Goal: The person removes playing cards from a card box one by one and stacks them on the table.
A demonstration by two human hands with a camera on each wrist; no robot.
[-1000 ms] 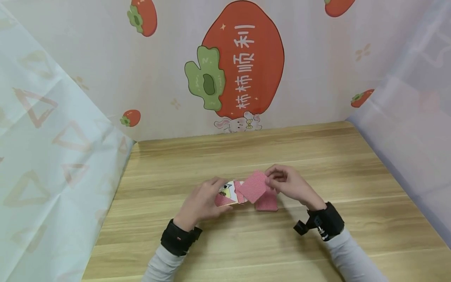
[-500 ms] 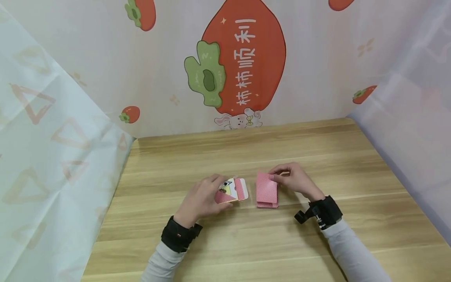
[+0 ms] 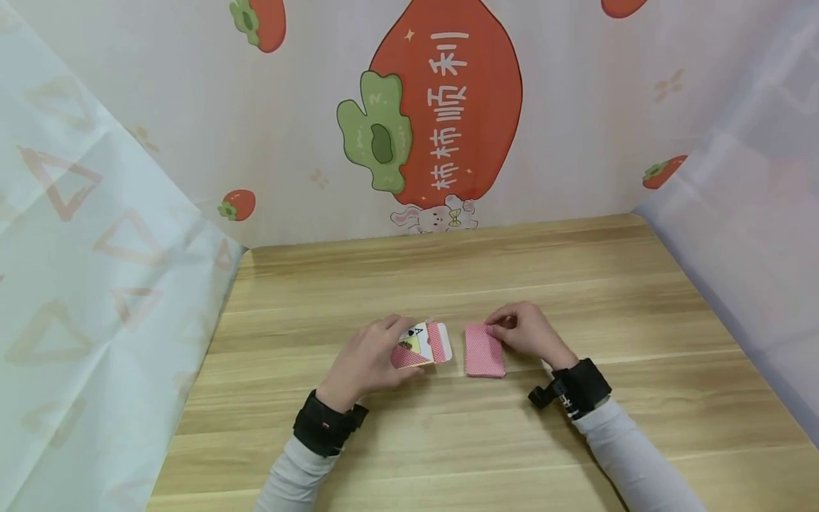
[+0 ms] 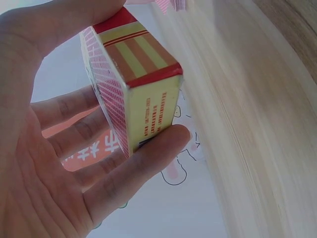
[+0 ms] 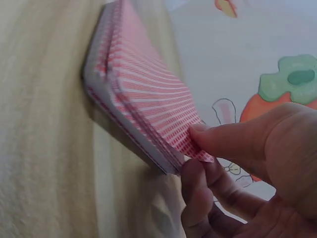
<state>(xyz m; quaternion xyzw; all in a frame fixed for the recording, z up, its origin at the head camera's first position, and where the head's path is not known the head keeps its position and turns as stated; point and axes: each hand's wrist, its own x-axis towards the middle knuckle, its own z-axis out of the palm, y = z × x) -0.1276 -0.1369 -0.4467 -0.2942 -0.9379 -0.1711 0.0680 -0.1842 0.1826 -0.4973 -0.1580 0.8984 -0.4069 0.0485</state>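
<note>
My left hand (image 3: 367, 363) grips a playing-card box (image 3: 412, 346), thumb on one side and fingers on the other. The box shows an ace on its face, and its red-patterned flap (image 3: 439, 343) stands open toward the right. In the left wrist view the yellow and red side of the box (image 4: 148, 99) faces the camera. A stack of red-backed playing cards (image 3: 484, 354) lies face down on the table, right of the box. At its upper right corner my right hand (image 3: 527, 331) pinches the top card (image 5: 163, 99) between thumb and fingers; that corner bends up slightly.
The wooden table (image 3: 409, 441) runs back to a light cloth (image 3: 307, 128) printed with persimmons. More cloth hangs at the left (image 3: 77, 249) and right (image 3: 748, 235) sides. Black camera bands (image 3: 325, 424) wrap both wrists.
A card the right hand held tilted between box and stack has been brought over the stack and laid onto it. The stack now looks squared. The left hand keeps its hold on the box.
</note>
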